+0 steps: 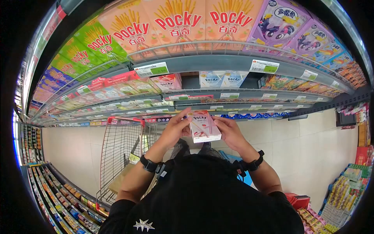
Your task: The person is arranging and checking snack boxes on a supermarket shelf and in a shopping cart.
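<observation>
A white and red Pocky box [204,126] is held in front of my body between both hands, its printed front facing up toward me. My left hand [177,128] grips the box's left side, thumb near the upper left corner. On the opposite side, my right hand [230,132] has its thumb and fingers closed on the right edge. The fingers under the box are hidden. Just beyond it are the lower shelf levels, where a red-and-white Pocky box [166,81] and pale blue Pocky boxes [211,78] stand.
Large orange Pocky boxes [178,23] and purple boxes [279,24] line the top shelf behind a wire rail [187,45]. At my left stands a wire shopping cart [120,152] with a red handle, a carton inside. Stacked goods [346,195] are at the right.
</observation>
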Action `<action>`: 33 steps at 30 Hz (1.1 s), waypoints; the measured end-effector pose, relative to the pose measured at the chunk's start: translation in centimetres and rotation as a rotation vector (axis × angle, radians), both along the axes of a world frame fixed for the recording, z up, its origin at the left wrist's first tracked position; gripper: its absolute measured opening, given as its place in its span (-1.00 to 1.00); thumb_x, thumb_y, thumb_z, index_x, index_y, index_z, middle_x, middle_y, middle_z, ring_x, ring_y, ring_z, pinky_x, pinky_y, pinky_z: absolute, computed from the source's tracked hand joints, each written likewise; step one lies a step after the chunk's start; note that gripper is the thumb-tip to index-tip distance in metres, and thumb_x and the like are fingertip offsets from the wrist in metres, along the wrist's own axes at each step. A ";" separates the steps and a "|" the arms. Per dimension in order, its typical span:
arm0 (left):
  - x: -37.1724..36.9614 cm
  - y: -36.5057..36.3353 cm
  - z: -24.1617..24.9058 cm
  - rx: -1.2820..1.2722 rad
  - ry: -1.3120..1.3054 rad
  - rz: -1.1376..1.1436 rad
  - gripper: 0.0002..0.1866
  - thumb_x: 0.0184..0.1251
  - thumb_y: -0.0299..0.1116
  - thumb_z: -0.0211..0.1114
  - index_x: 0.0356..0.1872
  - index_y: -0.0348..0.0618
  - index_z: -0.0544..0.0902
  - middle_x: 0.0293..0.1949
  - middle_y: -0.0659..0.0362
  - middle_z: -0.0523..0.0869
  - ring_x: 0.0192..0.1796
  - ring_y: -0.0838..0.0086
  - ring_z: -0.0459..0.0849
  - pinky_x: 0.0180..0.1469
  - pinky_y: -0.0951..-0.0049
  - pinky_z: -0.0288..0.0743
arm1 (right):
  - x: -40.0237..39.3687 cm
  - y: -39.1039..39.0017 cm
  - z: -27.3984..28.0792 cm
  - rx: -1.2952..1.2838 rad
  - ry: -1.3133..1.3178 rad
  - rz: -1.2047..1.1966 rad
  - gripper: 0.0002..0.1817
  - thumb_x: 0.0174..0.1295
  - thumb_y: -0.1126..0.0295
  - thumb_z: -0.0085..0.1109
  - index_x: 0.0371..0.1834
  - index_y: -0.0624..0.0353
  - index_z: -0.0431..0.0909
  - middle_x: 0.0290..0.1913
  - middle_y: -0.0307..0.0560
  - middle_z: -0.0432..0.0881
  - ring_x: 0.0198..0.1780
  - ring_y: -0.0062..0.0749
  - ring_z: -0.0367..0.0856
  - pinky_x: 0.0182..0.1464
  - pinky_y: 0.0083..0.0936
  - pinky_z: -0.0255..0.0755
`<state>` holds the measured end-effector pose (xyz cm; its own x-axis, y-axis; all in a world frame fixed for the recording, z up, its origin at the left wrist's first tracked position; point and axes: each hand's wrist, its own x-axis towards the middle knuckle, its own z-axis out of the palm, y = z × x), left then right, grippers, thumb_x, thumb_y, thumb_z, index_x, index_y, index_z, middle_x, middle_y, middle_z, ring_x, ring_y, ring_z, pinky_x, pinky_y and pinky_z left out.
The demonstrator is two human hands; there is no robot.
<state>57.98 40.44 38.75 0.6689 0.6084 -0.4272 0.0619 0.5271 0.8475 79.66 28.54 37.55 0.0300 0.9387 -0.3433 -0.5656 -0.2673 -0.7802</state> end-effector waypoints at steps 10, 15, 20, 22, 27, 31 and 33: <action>1.5 -2.2 0.2 -0.089 -0.032 0.159 -0.39 0.54 -0.32 0.17 0.52 -0.18 0.22 -0.05 0.15 0.71 -0.16 0.52 0.74 -0.09 0.44 0.68 | 0.3 -0.5 -0.4 -0.001 -0.084 -0.003 -0.57 0.46 0.31 0.14 0.29 0.34 0.48 -0.14 -0.13 0.68 -0.26 -0.57 0.68 -0.28 -0.60 0.61; 0.4 -2.3 -0.8 0.285 0.025 0.084 -0.50 0.45 -0.47 0.24 0.37 -0.26 0.39 -0.16 0.19 0.74 -0.20 0.59 0.70 -0.17 0.50 0.62 | 0.8 -1.3 -0.1 0.147 -0.466 0.141 -0.49 0.35 0.41 0.25 0.36 0.25 0.42 0.06 -0.08 0.63 -0.04 -0.50 0.64 -0.07 -0.51 0.58; -0.3 -2.4 1.5 0.674 0.075 -0.007 -0.58 0.40 -0.48 0.30 0.25 -0.27 0.49 -0.18 0.15 0.75 -0.23 0.56 0.68 -0.16 0.48 0.58 | 1.1 0.4 4.6 0.372 -0.779 -0.008 -0.39 0.29 0.43 0.31 0.41 0.16 0.37 0.24 -0.03 0.55 0.17 -0.33 0.58 0.15 -0.39 0.51; -0.7 -2.0 2.6 0.841 0.203 -0.111 -0.56 0.34 -0.45 0.35 0.22 -0.27 0.51 -0.16 0.07 0.76 -0.19 0.46 0.73 -0.12 0.42 0.59 | 1.4 1.3 6.8 0.638 -1.125 -0.004 -0.42 0.25 0.43 0.31 0.36 0.16 0.41 0.18 0.12 0.59 0.18 -0.08 0.59 0.17 -0.23 0.48; -0.8 -1.5 7.1 0.962 0.220 -0.137 -0.56 0.32 -0.38 0.38 0.18 -0.27 0.55 -0.12 -0.03 0.76 -0.11 0.26 0.76 -0.04 0.33 0.61 | 1.4 2.7 11.4 0.735 -1.357 0.170 -0.52 0.25 0.38 0.31 0.24 0.19 0.49 0.09 0.09 0.61 0.13 0.04 0.57 0.18 -0.16 0.45; -1.6 0.3 9.5 1.360 0.312 -0.047 -0.58 0.26 -0.38 0.40 0.13 -0.25 0.59 0.04 -0.08 0.69 0.10 0.08 0.66 0.19 0.20 0.51 | 0.6 4.8 13.1 0.919 -1.472 0.107 -0.62 0.16 0.40 0.35 0.06 0.17 0.56 -0.08 -0.02 0.62 -0.01 -0.02 0.58 0.05 -0.16 0.45; -2.2 2.0 10.0 1.630 0.348 0.050 -0.50 0.18 -0.46 0.40 0.19 -0.24 0.58 0.17 -0.09 0.61 0.23 0.01 0.57 0.31 0.15 0.42 | 0.2 5.7 13.1 1.012 -1.495 0.037 -0.63 0.14 0.44 0.36 0.03 0.18 0.58 -0.10 -0.02 0.64 -0.04 -0.02 0.59 0.03 -0.17 0.46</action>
<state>55.77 42.48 48.76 0.6518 0.5526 0.5194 0.3642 -0.8288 0.4248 79.82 34.25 50.60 -0.2789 0.7528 0.5963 0.6879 0.5899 -0.4229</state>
